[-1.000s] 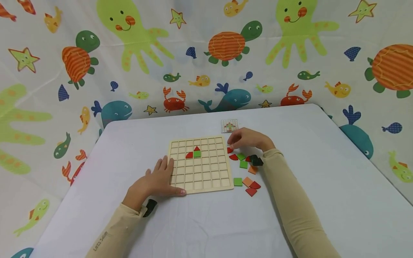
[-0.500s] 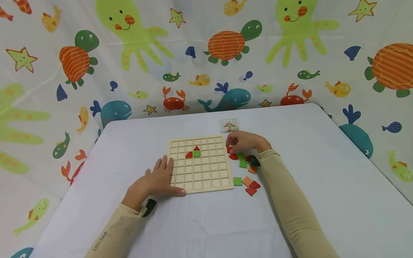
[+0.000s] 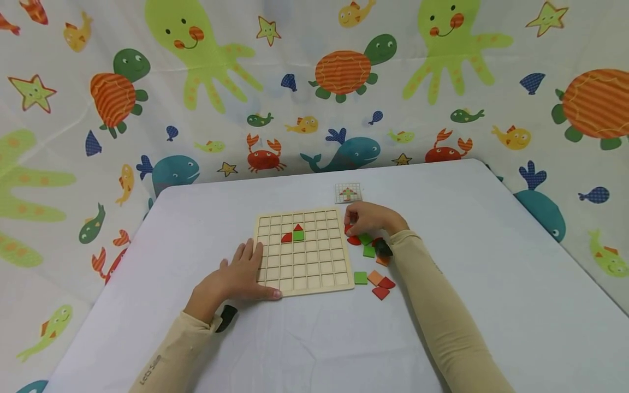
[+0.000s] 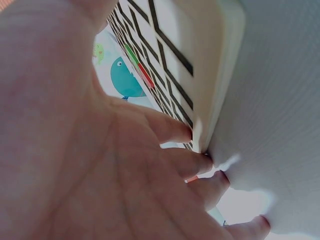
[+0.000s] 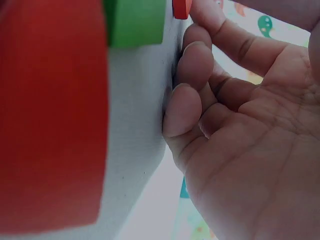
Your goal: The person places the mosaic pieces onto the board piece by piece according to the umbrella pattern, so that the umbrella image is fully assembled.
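Note:
My left hand rests on the left edge and near corner of a light wooden grid board, fingers spread. In the left wrist view its fingertips lie at the board's edge and on the table. On the board sit a red triangle, a green square tile below it and a red quarter-round tile to the left. Right of the board, my right hand pinches a red tile with thumb and index finger; the fingers partly hide its shape. The other fingers curl against the table.
Loose tiles lie right of the board: a red tile, green squares, orange tiles and red quarter-rounds. A small pattern card lies behind the right hand. A printed sea-animal curtain hangs behind the white table.
My right hand has shifted slightly left and lower over the red tile, and its fingers have closed on it. The left hand and the tiles on the board stay in place.

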The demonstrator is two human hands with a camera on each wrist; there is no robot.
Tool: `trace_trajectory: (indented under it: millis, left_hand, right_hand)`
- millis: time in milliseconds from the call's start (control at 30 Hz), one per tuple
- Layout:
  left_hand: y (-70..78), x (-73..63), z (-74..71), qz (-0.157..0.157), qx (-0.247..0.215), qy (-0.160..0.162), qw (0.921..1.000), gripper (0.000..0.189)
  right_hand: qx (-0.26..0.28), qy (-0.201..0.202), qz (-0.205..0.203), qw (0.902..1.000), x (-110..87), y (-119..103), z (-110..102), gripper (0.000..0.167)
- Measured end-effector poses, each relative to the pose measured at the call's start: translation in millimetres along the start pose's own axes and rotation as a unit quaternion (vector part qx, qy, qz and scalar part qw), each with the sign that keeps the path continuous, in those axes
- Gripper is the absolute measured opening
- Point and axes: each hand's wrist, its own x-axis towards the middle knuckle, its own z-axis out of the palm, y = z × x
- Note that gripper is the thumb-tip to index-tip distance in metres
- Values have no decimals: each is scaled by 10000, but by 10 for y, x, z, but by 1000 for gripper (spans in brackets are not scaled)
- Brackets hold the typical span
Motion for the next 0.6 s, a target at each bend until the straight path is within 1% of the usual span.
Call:
trace_trajectory:
  millis: [233, 500, 600]
  left_hand:
    - [-3, -2, 7, 34, 10, 34, 10000, 137]
    - [-8, 4, 11, 61, 37, 59, 10000, 137]
    - [-7, 6, 11, 49, 32, 56, 10000, 137]
  right_hand:
    - [-15, 131, 62, 9999, -11, -19, 12, 20]
    - [-77, 402, -19, 9992, -15, -48, 15, 19]
    - [-42, 463, -141, 9988, -15, -44, 13, 17]
